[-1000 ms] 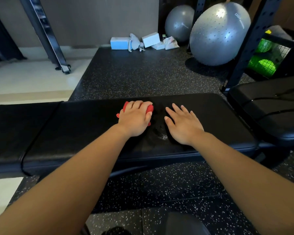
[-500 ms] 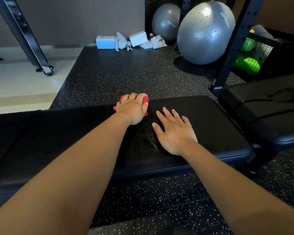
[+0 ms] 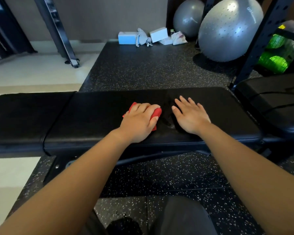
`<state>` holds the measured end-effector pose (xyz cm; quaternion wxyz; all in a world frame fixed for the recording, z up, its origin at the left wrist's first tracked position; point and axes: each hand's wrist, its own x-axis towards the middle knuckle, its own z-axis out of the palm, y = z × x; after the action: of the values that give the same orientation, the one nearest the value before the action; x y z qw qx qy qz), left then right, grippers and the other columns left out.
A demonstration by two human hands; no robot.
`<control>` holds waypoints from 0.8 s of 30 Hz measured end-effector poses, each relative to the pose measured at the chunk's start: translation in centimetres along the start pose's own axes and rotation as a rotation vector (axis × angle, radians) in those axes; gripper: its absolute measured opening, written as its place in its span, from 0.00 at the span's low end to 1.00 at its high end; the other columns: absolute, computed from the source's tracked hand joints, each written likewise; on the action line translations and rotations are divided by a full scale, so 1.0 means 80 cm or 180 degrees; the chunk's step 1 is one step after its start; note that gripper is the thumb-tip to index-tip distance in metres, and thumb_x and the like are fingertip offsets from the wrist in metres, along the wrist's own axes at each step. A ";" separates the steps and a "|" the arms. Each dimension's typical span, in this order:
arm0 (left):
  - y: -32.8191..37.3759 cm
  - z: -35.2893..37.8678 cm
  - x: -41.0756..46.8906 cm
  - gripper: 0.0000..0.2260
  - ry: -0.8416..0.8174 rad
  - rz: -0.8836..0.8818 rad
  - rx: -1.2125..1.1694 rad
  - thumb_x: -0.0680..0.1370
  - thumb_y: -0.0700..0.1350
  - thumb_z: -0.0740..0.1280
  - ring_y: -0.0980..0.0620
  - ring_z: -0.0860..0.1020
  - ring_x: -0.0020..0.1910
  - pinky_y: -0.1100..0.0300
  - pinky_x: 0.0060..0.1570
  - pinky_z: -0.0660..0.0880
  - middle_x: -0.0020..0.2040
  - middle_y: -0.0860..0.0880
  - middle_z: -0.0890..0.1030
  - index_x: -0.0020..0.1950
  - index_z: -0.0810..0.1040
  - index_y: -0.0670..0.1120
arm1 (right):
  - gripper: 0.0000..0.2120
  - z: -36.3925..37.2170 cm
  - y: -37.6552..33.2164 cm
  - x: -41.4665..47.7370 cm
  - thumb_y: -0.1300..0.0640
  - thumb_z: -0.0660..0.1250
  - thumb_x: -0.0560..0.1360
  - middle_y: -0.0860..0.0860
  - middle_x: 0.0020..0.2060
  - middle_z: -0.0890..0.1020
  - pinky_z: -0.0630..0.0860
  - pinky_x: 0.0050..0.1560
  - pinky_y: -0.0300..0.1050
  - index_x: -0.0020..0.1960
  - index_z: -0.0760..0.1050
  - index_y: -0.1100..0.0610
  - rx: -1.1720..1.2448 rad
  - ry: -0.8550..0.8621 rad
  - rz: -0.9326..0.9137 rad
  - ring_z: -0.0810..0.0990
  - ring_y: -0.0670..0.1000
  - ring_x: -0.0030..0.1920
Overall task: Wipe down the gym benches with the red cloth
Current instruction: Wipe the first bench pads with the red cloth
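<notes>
red cloth (image 3: 157,113) mostly under left hand (image 3: 138,122)

Black bench pad (image 3: 92,116) carries red cloth (image 3: 156,113) under left hand (image 3: 139,122), right hand (image 3: 192,117) flat beside.

left hand (image 3: 139,122) with red cloth (image 3: 157,113) pulled nearer, off bench's (image 3: 92,116) far edge

Left hand (image 3: 139,122) grips red cloth (image 3: 157,113); right hand (image 3: 191,116) flat.
</notes>
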<state>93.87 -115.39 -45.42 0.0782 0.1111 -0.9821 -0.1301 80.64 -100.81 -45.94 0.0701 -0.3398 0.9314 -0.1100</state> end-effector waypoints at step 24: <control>-0.016 -0.005 -0.006 0.20 -0.0034 -0.0099 -0.0003 0.82 0.54 0.52 0.48 0.58 0.71 0.46 0.69 0.59 0.71 0.50 0.64 0.74 0.59 0.55 | 0.26 0.007 -0.004 -0.019 0.42 0.43 0.81 0.46 0.77 0.50 0.43 0.74 0.54 0.78 0.51 0.48 -0.0054 0.0116 -0.0111 0.46 0.50 0.77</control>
<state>94.65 -116.60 -45.46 0.0710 0.1256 -0.9806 -0.1323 82.09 -100.20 -46.28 0.0484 -0.3545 0.9274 -0.1095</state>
